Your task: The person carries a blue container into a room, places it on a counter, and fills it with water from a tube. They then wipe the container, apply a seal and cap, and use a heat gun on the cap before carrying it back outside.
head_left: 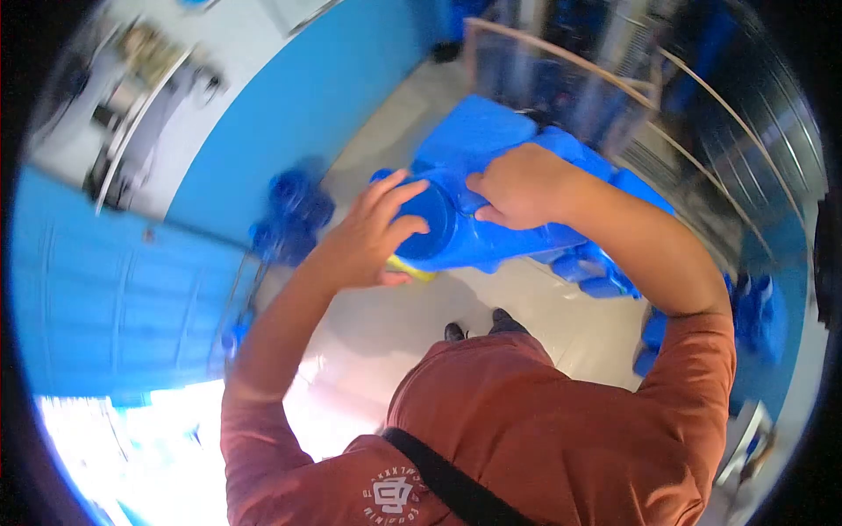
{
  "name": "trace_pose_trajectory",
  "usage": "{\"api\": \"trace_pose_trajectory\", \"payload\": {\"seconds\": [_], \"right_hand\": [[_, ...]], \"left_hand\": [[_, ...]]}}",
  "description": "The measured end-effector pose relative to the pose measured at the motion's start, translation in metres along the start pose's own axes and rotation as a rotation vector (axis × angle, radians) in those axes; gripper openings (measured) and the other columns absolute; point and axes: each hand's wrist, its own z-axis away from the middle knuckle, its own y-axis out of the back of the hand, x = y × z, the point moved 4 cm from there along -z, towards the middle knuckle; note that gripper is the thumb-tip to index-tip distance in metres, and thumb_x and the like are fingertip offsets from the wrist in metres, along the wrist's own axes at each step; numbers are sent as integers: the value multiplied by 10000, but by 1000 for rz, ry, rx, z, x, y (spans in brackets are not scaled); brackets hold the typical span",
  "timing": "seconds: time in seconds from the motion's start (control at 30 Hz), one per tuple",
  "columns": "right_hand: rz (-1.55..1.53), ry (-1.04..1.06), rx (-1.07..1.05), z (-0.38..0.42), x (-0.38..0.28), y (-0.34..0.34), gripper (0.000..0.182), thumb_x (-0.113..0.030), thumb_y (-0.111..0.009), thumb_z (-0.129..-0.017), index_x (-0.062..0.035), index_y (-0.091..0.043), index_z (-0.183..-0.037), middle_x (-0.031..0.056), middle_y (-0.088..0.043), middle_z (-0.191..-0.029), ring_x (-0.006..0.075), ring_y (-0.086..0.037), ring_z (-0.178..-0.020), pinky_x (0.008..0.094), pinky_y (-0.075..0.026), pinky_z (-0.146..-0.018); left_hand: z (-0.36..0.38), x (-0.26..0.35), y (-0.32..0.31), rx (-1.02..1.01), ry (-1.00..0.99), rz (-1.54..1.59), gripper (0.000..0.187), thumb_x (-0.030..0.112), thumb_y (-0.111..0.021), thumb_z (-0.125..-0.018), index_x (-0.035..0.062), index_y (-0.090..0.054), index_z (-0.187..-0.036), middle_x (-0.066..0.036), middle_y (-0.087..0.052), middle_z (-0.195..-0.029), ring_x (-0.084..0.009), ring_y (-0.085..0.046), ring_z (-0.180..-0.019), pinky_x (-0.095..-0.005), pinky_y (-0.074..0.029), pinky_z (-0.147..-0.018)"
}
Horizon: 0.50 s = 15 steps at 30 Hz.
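My left hand [377, 228] is at the left side of a round blue container [427, 226], its fingers spread and slightly curved by the rim. To the right, my right hand [522, 186] has its fingers curled in over a blue-covered surface [478, 131]. The thumb and fingertips point toward the round container. I cannot tell what, if anything, lies inside that grip. A bit of yellow [412, 269] shows below the container, close to my left hand.
Blue plastic jugs [294, 210] stand on the floor at the left, and more blue containers [596, 267] lie under the right side. A metal-framed rack [561, 57] stands behind. A blue door [132, 280] is at the left, and pale floor tiles [386, 324] surround my shoes.
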Motion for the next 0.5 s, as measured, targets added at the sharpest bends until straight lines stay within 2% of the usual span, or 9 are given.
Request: {"api": "trace_pose_trajectory", "payload": {"seconds": [0.07, 0.2, 0.27, 0.3, 0.33, 0.4, 0.43, 0.47, 0.5], "right_hand": [[-2, 168, 11, -28, -24, 3, 362, -379, -603, -880, -43, -637, -1011, 179, -671, -802, 382, -659, -777, 510, -511, -667], [-86, 380, 77, -81, -65, 9, 352, -374, -603, -889, -51, -627, -1025, 169, -668, -787, 379, -657, -764, 512, -506, -656], [-99, 457, 125, -108, -95, 11, 351, -375, -602, -891, -53, -622, -1027, 170, -670, -791, 379, -658, -766, 511, -508, -658], [-126, 457, 166, -118, -111, 10, 349, -377, -602, -893, -55, -617, -1029, 170, -672, -795, 378, -659, -768, 509, -509, -660], [-127, 534, 168, -125, -124, 9, 349, -377, -602, -893, -55, -617, -1029, 170, -672, -795, 378, -659, -768, 509, -509, -660], [-138, 609, 121, -138, -144, 4, 346, -350, -610, -892, -32, -635, -1025, 181, -690, -830, 360, -677, -804, 486, -526, -694], [-145, 672, 118, -144, -156, 3, 346, -350, -610, -892, -32, -635, -1025, 181, -690, -830, 360, -677, -804, 486, -526, -694], [-123, 725, 79, -147, -168, 0, 348, -347, -606, -897, -34, -627, -1046, 178, -690, -826, 362, -677, -800, 484, -527, -688], [-100, 778, 35, -147, -183, -5, 351, -344, -602, -901, -35, -619, -1066, 175, -689, -822, 364, -677, -796, 482, -528, -683]], "left_hand": [[11, 2, 2, -201, -90, -192, 663, 261, -879, -543, 80, -541, -1084, -162, -466, -1343, -405, -435, -1241, -478, -388, -1038], [70, -19, 18, -137, 165, -34, 653, 364, -870, -583, 57, -528, -1047, -179, -530, -1247, -399, -503, -1161, -465, -440, -950], [113, -29, 39, 63, 948, -130, 645, 466, -822, -674, 35, -512, -1040, -208, -580, -1113, -386, -575, -1022, -447, -477, -830], [144, -30, 35, 191, 1108, -247, 638, 542, -742, -779, -9, -499, -990, -219, -611, -943, -389, -612, -876, -432, -486, -747], [160, -13, 41, 202, 1179, -277, 638, 542, -742, -779, -9, -499, -990, -219, -611, -943, -389, -612, -876, -432, -486, -747], [202, 31, 36, 105, 1566, 6, 604, 543, -697, -832, -20, -502, -930, -190, -612, -821, -337, -628, -750, -401, -495, -679], [221, 54, 24, 124, 1574, 397, 570, 535, -680, -855, -7, -506, -891, -152, -588, -706, -260, -625, -644, -359, -492, -621], [220, 81, 25, 65, 1628, 450, 519, 495, -733, -822, 31, -505, -863, -129, -585, -666, -200, -611, -584, -328, -496, -585], [213, 98, 36, 58, 1672, 347, 545, 472, -771, -784, 19, -512, -942, -163, -607, -790, -237, -635, -712, -353, -510, -670]]}}
